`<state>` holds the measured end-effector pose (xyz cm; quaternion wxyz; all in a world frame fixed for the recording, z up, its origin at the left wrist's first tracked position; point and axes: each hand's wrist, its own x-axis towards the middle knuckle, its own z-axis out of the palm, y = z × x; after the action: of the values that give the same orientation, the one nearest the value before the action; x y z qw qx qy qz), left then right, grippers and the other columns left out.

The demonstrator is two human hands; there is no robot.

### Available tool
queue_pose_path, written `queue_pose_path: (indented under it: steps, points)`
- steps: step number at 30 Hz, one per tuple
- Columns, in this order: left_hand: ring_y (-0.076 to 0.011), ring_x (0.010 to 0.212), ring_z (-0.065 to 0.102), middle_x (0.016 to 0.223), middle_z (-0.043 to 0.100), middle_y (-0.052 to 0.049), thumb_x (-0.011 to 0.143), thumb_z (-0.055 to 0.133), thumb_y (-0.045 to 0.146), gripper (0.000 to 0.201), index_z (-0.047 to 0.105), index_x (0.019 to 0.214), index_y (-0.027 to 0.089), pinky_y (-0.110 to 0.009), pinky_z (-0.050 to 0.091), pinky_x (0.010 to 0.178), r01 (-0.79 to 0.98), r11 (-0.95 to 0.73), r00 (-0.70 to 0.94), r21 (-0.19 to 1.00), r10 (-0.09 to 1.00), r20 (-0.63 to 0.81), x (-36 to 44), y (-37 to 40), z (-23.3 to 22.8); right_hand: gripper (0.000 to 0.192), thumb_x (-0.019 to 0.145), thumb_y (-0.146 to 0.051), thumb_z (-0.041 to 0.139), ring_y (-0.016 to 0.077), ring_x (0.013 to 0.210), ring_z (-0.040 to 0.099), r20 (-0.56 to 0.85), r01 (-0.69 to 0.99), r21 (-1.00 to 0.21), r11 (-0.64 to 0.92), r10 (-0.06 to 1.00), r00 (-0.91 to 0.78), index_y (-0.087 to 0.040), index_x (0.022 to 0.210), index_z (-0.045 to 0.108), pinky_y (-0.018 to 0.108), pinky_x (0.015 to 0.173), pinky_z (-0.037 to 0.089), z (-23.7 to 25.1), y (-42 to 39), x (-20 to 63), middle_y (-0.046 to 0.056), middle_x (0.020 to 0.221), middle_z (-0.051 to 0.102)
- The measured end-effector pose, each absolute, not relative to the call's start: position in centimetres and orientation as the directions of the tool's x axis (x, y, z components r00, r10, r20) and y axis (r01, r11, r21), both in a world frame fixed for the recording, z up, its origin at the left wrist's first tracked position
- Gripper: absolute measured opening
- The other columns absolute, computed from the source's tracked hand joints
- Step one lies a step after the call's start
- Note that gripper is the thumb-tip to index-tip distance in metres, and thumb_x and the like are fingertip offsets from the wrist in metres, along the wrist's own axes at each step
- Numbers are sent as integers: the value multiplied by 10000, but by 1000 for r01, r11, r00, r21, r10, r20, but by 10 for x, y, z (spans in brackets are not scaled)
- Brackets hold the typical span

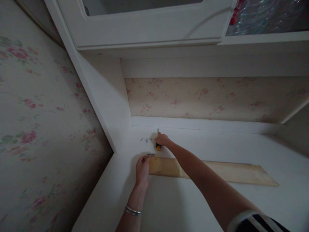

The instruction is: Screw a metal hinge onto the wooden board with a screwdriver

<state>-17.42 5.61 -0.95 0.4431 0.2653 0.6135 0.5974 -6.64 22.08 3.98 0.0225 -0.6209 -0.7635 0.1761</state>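
Board (217,172) lies flat on white desk (193,206) (floral walls).

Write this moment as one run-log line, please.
left hand: holds metal bracket at wooden board end | right hand: grips screwdriver | screws: loose on white shelf

We see floral wallpaper (36,129) on the side wall, a white cabinet door (145,29) overhead, and the bare white desk (217,209).

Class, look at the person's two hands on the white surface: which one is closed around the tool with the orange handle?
The right hand, farther back by the loose screws, grips the orange-handled tool; the left hand rests on the wooden strip.
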Motion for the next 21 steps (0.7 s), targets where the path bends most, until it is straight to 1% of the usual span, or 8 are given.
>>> queue_pose_path:
  steps: [3, 6, 9, 11, 13, 15, 17, 21]
  points:
    - [-175, 659, 604, 753, 661, -40, 664, 621, 419, 313, 640, 830, 153, -259, 431, 563, -185, 131, -491, 974, 846, -207, -177, 55, -8, 455, 868, -407, 451, 196, 905, 623, -154, 892, -431, 133, 964, -218, -112, 1212, 495, 318, 751, 470, 49, 213, -56, 148, 1086, 634]
    - [-180, 685, 613, 808, 667, -50, 673, 622, 385, 325, 626, 911, 163, -258, 437, 570, -134, 136, -541, 982, 820, -187, -188, 57, -9, 415, 879, -372, 395, 148, 725, 623, -140, 819, -561, 121, 961, -238, -145, 1220, 464, 248, 617, 453, 58, 196, -40, 109, 962, 668]
    - [-178, 718, 614, 850, 671, -52, 689, 613, 345, 282, 621, 918, 179, -253, 438, 597, 30, 130, -546, 991, 832, -92, -207, 67, -8, 388, 873, -372, 394, 101, 567, 564, -136, 730, -669, 143, 941, -309, -191, 1212, 448, 206, 505, 413, 61, 165, -20, 45, 851, 663]
    - [-175, 738, 610, 855, 674, -50, 697, 607, 330, 242, 629, 885, 178, -246, 429, 621, 180, 117, -524, 977, 852, -5, -222, 79, -4, 346, 856, -366, 422, 87, 542, 536, -134, 676, -720, 155, 925, -355, -217, 1164, 471, 190, 475, 394, 60, 141, -7, 8, 795, 637]
    - [-174, 754, 606, 855, 676, -49, 714, 594, 337, 238, 633, 882, 172, -238, 416, 630, 309, 124, -497, 943, 866, 49, -239, 95, 3, 328, 831, -372, 464, 82, 542, 507, -109, 526, -837, 152, 896, -431, -227, 1124, 485, 179, 458, 377, 59, 116, 4, -23, 722, 586]
    - [-170, 723, 603, 836, 678, -46, 723, 588, 332, 244, 633, 895, 166, -230, 398, 602, 403, 185, -446, 896, 895, 16, -254, 112, 9, 333, 811, -373, 485, 78, 498, 451, -135, 371, -927, 59, 870, -475, -227, 1110, 479, 181, 421, 341, 59, 95, 13, -50, 664, 521]
    - [-166, 691, 596, 818, 680, -40, 724, 586, 303, 224, 635, 897, 169, -224, 378, 580, 512, 247, -429, 823, 903, -5, -267, 127, 14, 341, 800, -360, 498, 71, 500, 435, -146, 258, -966, -16, 858, -493, -232, 1115, 470, 175, 421, 327, 58, 78, 22, -58, 671, 500]
    - [-176, 678, 594, 768, 679, -30, 727, 591, 306, 162, 642, 823, 186, -230, 361, 561, 633, 307, -400, 710, 916, -40, -283, 150, 14, 343, 791, -330, 510, 67, 531, 454, -167, 199, -977, -71, 839, -518, -234, 1118, 474, 169, 459, 345, 53, 55, 37, -54, 699, 507]
